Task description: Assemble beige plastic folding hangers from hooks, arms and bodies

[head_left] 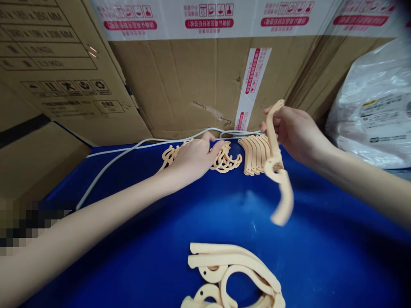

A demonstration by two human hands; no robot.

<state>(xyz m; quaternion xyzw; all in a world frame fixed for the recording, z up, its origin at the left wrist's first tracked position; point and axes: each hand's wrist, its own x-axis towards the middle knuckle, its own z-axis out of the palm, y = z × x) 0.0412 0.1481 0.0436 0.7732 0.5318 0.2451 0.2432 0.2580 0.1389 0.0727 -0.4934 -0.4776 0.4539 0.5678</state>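
My right hand (290, 126) is closed around the upper end of a beige plastic folding hanger (272, 132). Its curved hook piece and a second arm, blurred by motion, hang below. My left hand (201, 152) reaches over a loose pile of beige hook pieces (226, 158); its thumb and forefinger stand apart, while the other fingers are mostly hidden behind the hand. Between the hands, just under the held hanger, lies a neat row of curved hanger arms (253, 154). Closer to me rests a stack of folded hangers (237, 261), cut off by the bottom edge of the view.
Everything lies on a blue surface (154, 239). Cardboard boxes (180, 81) with printed tape wall off the back and left. A white cable (125, 147) runs along the rear edge. At right stands a plastic-wrapped package (372, 107) with a label.
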